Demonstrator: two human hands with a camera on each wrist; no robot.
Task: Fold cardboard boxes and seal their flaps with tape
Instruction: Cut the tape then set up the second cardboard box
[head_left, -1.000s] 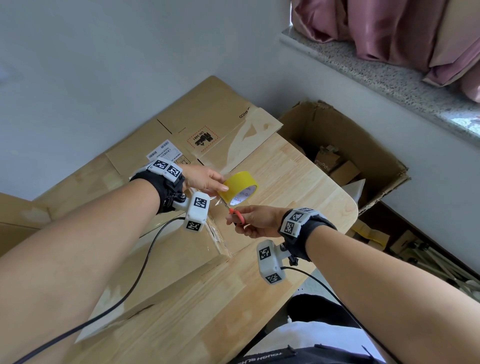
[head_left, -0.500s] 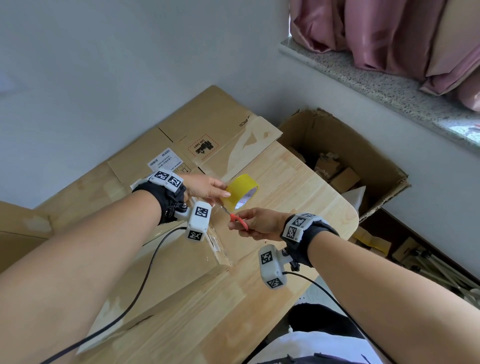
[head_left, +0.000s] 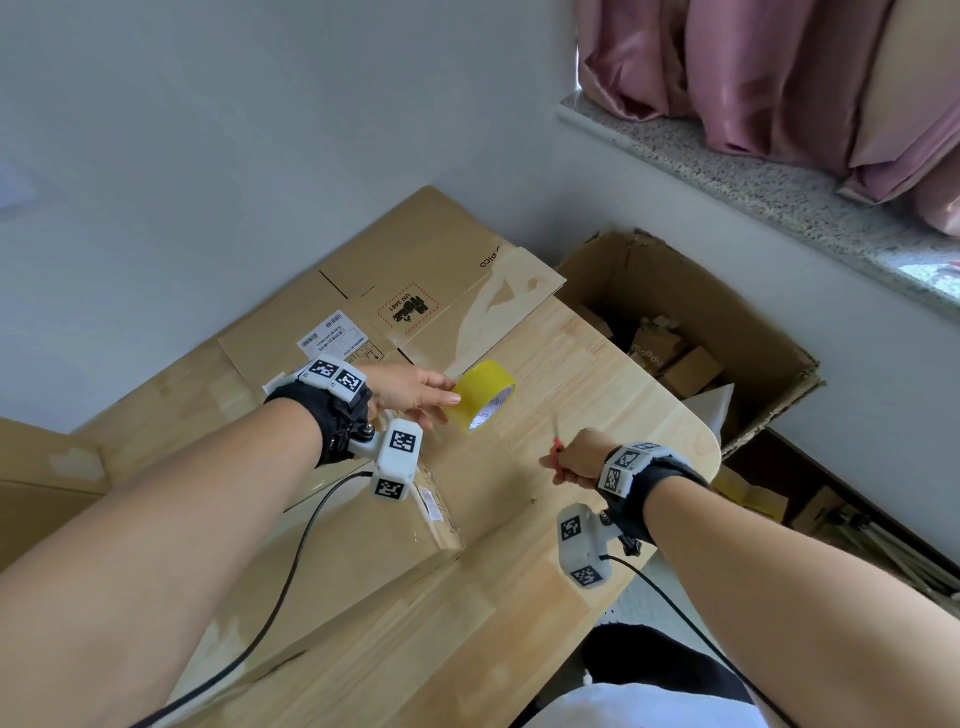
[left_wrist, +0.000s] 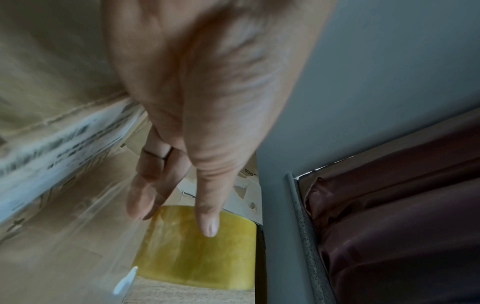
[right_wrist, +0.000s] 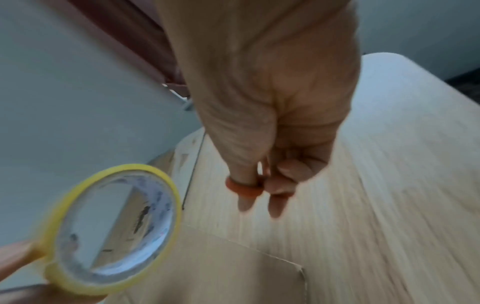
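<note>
I stand at a pale wooden table (head_left: 597, 395) in a white-walled corner, flattened cardboard boxes (head_left: 415, 280) spread across it. My left hand (head_left: 410, 389) pinches the yellow tape roll (head_left: 480, 395) between thumb and fingers, raised above the boards. My right hand (head_left: 576, 460), fingers curled through the orange handles, grips small scissors (head_left: 557, 441), blades pointing away, well apart from the roll.

- The left hand (head_left: 410, 392) is reaching toward one o'clock, fingers pinching a yellow ring-shaped tape roll (head_left: 483, 395).
- The right hand (head_left: 576, 457) is gripping orange-handled metal scissors (head_left: 557, 447), blades pointing to twelve o'clock.
</note>
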